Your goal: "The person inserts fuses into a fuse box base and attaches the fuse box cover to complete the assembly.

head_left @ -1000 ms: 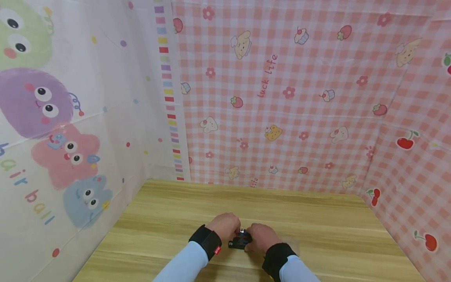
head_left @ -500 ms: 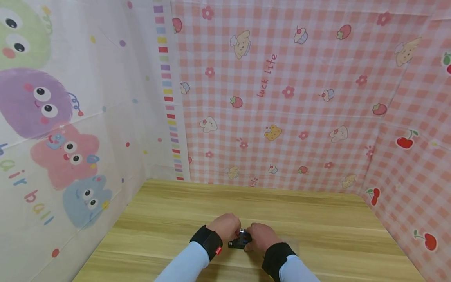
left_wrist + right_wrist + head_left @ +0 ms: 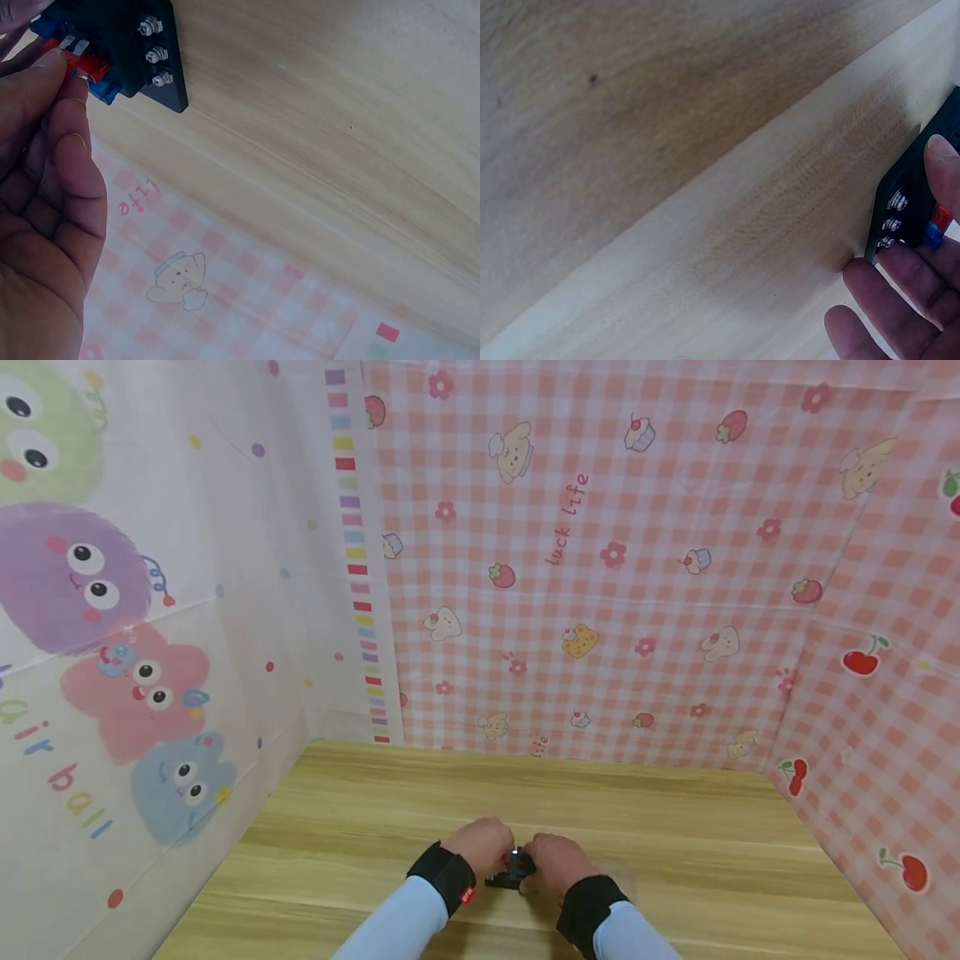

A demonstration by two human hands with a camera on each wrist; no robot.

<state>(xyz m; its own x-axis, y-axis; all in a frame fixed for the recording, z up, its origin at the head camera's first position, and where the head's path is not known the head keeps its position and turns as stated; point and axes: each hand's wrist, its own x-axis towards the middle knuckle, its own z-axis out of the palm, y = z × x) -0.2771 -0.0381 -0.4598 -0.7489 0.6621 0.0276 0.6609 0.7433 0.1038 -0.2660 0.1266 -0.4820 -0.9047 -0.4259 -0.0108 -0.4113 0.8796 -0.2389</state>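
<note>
A black fuse block (image 3: 131,52) with a row of silver screw terminals sits on the wooden table, between both hands. Blue blade fuses (image 3: 105,90) and a red one (image 3: 91,66) show along its side in the left wrist view. My left hand (image 3: 482,846) pinches a red blade fuse (image 3: 73,45) between thumb and finger, its metal prongs visible, right beside the block. From the right, my right hand (image 3: 558,864) grips the block, thumb on top and fingers at its edge. The fingers partly cover the block in the head view.
The wood-grain table (image 3: 360,810) is enclosed by a pink checked cloth (image 3: 600,610) behind and at right, and a white cartoon-printed cloth (image 3: 247,610) at left. A faint translucent thing (image 3: 621,878) lies just right of the right hand.
My left hand has shifted very slightly to the right and down, still at the block. The right hand keeps its hold, and the block stays almost in place.
</note>
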